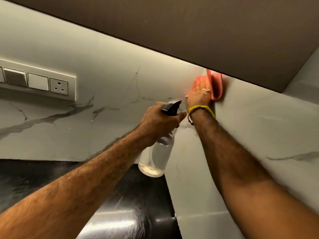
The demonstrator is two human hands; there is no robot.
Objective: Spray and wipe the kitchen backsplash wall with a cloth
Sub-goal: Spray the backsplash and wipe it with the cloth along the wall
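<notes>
no readable text, labels, or numbers

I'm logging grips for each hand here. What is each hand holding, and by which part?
The left hand grips the clear plastic spray bottle by its neck under the black trigger head. The right hand presses the pink cloth flat against the wall.

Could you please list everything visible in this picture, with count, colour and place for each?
backsplash wall: one, white marble with grey veins, across the middle
cloth: one, pink, against the wall under the cabinet
spray bottle: one, clear with a black head, centre
cabinet: one, brown, top
switch panel: one, white, left
countertop: one, glossy black, bottom
wristband: one, yellow, right wrist
ring: one, right hand
left hand: grips the bottle
right hand: presses the cloth flat
</notes>
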